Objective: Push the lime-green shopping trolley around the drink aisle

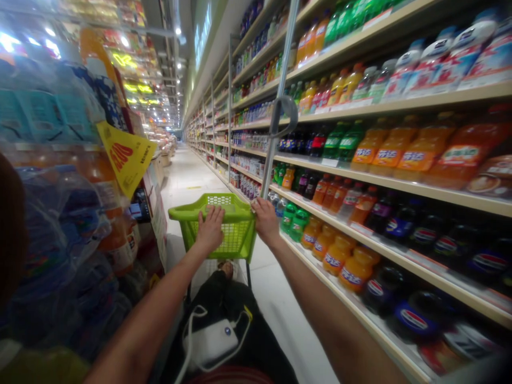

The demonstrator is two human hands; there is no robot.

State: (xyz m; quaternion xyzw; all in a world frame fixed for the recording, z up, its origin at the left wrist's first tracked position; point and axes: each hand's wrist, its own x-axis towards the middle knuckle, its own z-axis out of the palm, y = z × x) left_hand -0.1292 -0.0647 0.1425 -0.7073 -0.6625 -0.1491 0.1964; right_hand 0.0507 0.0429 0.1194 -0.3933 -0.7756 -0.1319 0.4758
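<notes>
Cart (236,245) dead ahead, between shelf (392,184) and bottle stack (60,229). Right hand (266,218) curled round its right corner; left hand (210,229) lies over near edge, can't tell if gripping. Risks: rightward drift pinches knuckles on post (286,58); leftward clips stack; loose cable (189,333) could snag.

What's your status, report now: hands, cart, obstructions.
Left fingers on green cart, right fingers at its right corner. Cart upright, straight ahead. Bottle packs flank left, bottle shelves flank right.
</notes>
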